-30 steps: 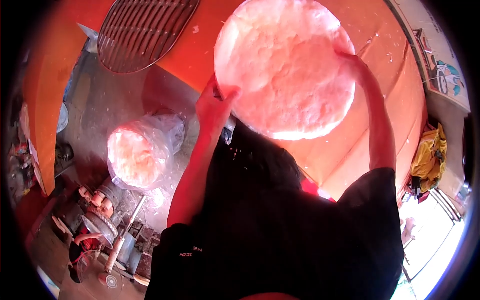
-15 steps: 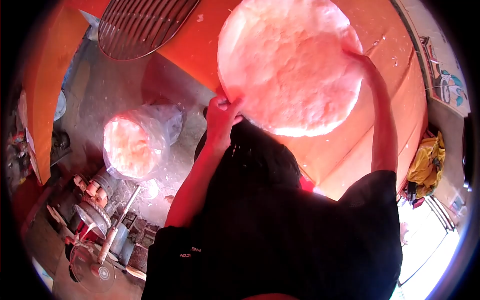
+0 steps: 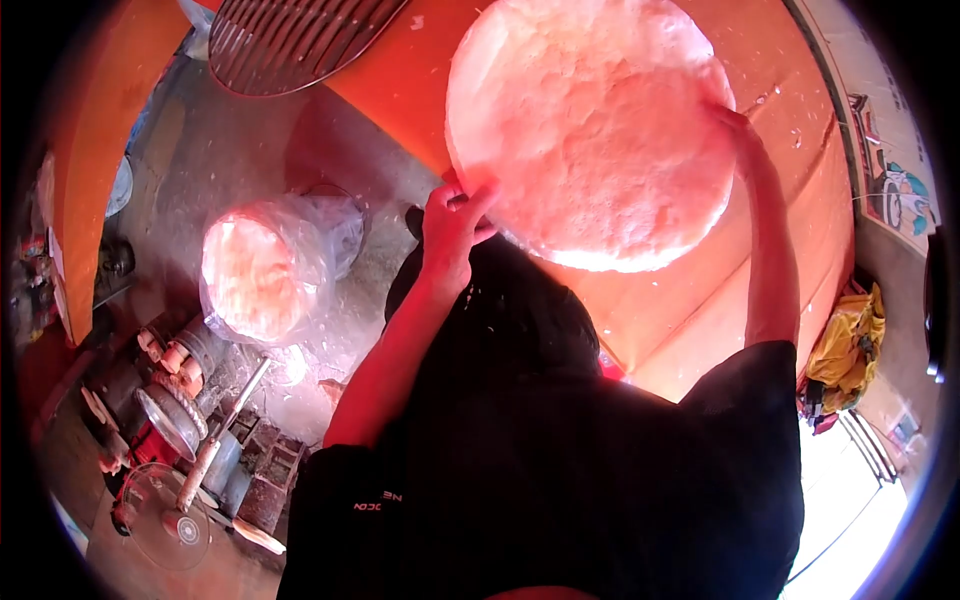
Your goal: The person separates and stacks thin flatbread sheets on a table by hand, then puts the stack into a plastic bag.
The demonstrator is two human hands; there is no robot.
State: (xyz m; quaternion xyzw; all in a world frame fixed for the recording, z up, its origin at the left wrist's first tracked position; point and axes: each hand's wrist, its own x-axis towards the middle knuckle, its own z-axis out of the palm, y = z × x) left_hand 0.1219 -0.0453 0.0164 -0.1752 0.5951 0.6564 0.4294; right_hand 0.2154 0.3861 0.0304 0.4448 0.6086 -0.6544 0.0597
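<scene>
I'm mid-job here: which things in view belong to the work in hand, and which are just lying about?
Part of the job:
large round flatbread, with the left hand and right hand at its edge
orange surface beneath it
probably the plastic-wrapped round pile

Apparently just lying about:
slatted rack
yellow bundle
fan-like disc

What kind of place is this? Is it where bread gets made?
It could be a small bread-making place, though I can't be sure. The hands are at the edge of a big, bread-like round; a similar pale round shows in clear plastic; a slatted metal rack is nearby.
</scene>
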